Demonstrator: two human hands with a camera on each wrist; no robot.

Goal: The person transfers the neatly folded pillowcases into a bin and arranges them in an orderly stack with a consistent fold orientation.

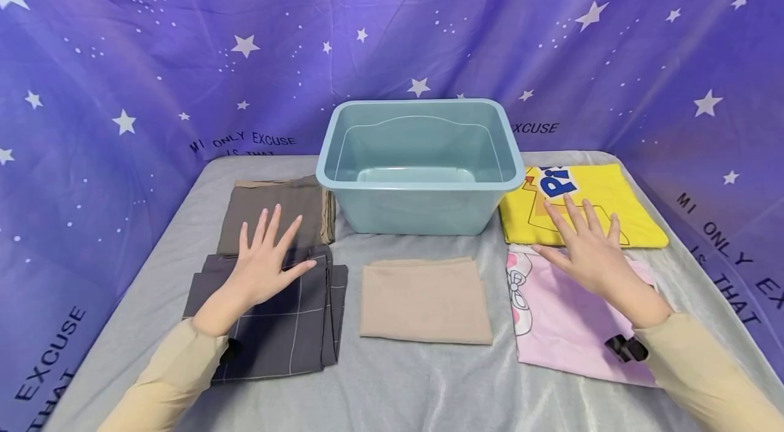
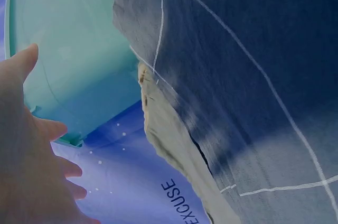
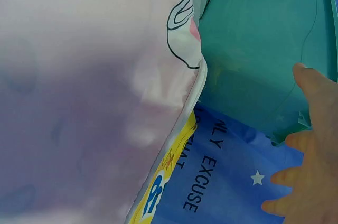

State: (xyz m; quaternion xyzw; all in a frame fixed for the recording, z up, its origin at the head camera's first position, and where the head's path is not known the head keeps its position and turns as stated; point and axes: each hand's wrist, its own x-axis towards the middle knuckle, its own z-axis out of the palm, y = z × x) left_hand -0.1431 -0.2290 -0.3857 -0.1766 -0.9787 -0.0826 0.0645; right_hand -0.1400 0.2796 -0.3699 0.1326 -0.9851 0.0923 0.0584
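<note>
My left hand [image 1: 262, 267] hovers with spread fingers over a folded dark grey cloth [image 1: 275, 337] with thin white lines. Its fingertips overlap a folded brown cloth [image 1: 245, 207] behind that one. On the other side my right hand [image 1: 591, 252], fingers also spread, is above a folded pink cloth [image 1: 563, 330] with a cartoon print. Beyond it lies a folded yellow cloth [image 1: 637, 207] with blue lettering. Between the hands sits a folded beige cloth [image 1: 425, 303]. Both hands hold nothing.
A blue-green plastic bin [image 1: 422, 211] stands at the back middle of the table, its top uncovered and its inside bare. The table wears a light grey cover [image 1: 422, 391]. Purple star-printed curtains [image 1: 380, 3] hang behind and along both sides.
</note>
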